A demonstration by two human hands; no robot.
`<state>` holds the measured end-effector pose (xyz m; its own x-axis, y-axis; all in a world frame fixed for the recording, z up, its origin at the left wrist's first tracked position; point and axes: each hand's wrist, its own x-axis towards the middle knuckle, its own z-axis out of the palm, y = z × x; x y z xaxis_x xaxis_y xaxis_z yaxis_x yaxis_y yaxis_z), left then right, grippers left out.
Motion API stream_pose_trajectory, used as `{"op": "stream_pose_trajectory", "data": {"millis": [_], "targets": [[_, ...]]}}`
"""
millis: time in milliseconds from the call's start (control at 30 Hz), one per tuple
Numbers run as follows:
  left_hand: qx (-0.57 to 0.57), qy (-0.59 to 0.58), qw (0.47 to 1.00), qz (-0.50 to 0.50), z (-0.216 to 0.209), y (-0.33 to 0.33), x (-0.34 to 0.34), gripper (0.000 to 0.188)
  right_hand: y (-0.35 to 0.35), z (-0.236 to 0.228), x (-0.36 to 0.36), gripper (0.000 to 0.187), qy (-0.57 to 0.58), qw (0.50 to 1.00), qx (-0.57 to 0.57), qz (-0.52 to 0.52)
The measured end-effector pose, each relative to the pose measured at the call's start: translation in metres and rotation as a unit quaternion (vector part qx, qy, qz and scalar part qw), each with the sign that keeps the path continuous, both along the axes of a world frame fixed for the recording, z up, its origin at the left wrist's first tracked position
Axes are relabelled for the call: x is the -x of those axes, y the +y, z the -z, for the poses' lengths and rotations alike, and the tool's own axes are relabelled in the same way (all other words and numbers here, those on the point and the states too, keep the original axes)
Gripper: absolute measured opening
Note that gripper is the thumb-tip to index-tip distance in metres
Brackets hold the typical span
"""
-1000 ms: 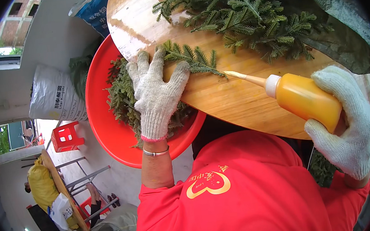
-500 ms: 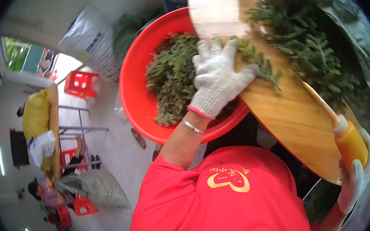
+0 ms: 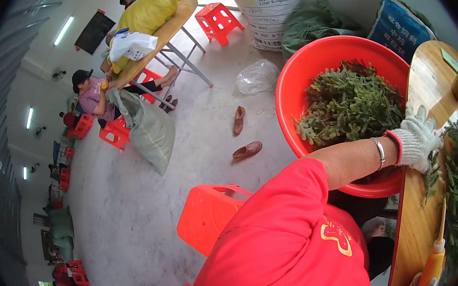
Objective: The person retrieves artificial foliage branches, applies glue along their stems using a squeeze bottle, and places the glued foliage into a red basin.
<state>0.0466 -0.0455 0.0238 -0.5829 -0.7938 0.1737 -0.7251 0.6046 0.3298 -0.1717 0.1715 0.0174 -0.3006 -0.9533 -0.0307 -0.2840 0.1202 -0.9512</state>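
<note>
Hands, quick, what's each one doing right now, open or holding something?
Left hand: open, fingers spread over the wooden table.
Right hand: holding the yellow bottle, mostly cut off by the lower edge.

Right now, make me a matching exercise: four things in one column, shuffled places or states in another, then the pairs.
1. large round red plastic basin
2. orange squeeze bottle with pale tapered nozzle
3. left hand in white knitted glove
4. pair of brown shoes

A. spread over the wooden tabletop
B. lying apart on the grey floor
C. heaped with green leafy sprigs
D. low on the picture's right side

Pairs: 1-C, 2-D, 3-A, 4-B
</note>
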Motion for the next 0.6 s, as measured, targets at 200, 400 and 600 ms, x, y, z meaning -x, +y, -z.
{"op": "stream_pose_trajectory", "data": {"millis": [200,400,600], "targets": [[0.013,0.016,1.0,0.023,0.013,-0.01,0.006,0.057,-0.002,-0.002,-0.002,0.09,0.004,1.0,-0.004,-0.021],[0.023,0.062,0.998,-0.009,0.015,0.007,-0.016,0.051,0.003,-0.003,-0.003,0.09,0.009,0.999,-0.011,-0.033],[-0.005,0.032,0.999,-0.031,0.013,0.012,-0.033,0.047,0.017,-0.005,0.008,0.089,0.011,1.0,-0.011,-0.023]]}}
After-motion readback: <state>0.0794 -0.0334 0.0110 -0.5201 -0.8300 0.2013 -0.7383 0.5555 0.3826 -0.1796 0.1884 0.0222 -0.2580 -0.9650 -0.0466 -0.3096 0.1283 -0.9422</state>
